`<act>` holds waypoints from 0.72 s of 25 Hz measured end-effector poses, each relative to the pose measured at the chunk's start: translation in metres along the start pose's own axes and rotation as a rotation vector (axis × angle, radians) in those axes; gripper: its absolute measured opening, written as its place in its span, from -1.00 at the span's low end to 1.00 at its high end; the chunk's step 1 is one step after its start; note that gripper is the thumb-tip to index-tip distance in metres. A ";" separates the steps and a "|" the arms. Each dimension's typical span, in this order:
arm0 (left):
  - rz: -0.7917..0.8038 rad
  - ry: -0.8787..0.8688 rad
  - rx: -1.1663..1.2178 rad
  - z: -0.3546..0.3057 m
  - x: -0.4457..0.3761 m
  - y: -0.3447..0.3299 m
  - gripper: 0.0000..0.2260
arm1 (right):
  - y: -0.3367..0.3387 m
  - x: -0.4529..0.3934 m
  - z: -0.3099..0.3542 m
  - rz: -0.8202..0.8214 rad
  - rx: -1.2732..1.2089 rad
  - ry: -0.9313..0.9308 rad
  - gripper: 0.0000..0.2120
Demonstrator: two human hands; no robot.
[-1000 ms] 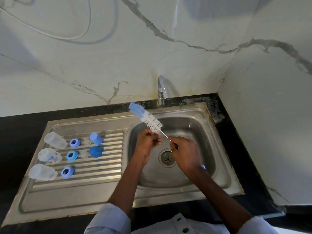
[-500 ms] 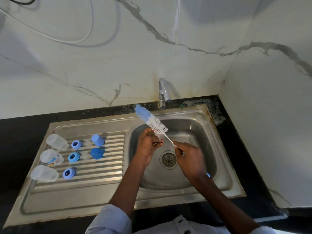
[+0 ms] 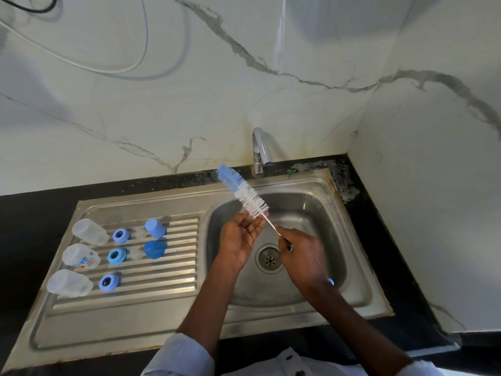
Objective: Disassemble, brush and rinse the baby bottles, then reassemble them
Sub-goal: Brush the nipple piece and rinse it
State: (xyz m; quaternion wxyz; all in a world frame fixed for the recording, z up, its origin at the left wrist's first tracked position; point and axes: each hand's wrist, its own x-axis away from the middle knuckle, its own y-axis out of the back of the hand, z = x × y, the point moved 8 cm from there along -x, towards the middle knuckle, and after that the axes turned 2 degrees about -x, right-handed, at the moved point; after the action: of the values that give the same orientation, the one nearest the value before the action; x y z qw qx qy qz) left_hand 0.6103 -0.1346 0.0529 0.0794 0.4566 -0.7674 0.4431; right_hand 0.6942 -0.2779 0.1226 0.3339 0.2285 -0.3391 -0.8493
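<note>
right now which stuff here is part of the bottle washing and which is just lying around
Part of the job:
- bottle brush, held in the right hand
- left hand, open under the bristles
- three bottles
- three blue rings
- two blue caps
- sink
- tap

Just there:
- cables on the wall

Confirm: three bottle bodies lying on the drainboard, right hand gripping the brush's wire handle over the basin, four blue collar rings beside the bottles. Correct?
Not quite. The head view shows three blue collar rings, one beside each bottle body. The right hand does grip the brush.
</note>
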 end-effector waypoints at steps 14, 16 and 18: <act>-0.054 -0.357 -0.470 -0.023 -0.002 0.020 -0.78 | 0.009 -0.005 -0.016 -0.078 0.049 -0.043 -0.73; -0.087 -0.318 -0.485 -0.021 -0.005 0.025 -0.81 | 0.006 -0.007 -0.027 -0.067 0.024 -0.086 -0.74; -0.109 -0.298 -0.489 -0.020 -0.009 0.030 -0.91 | 0.005 -0.003 -0.025 -0.073 -0.021 0.018 -0.74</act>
State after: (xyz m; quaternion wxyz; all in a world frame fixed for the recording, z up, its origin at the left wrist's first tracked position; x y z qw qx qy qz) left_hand 0.5863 -0.1085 0.0415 0.0971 0.5246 -0.8289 0.1681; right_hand 0.7137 -0.2890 0.1105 0.3082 0.2447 -0.3189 -0.8622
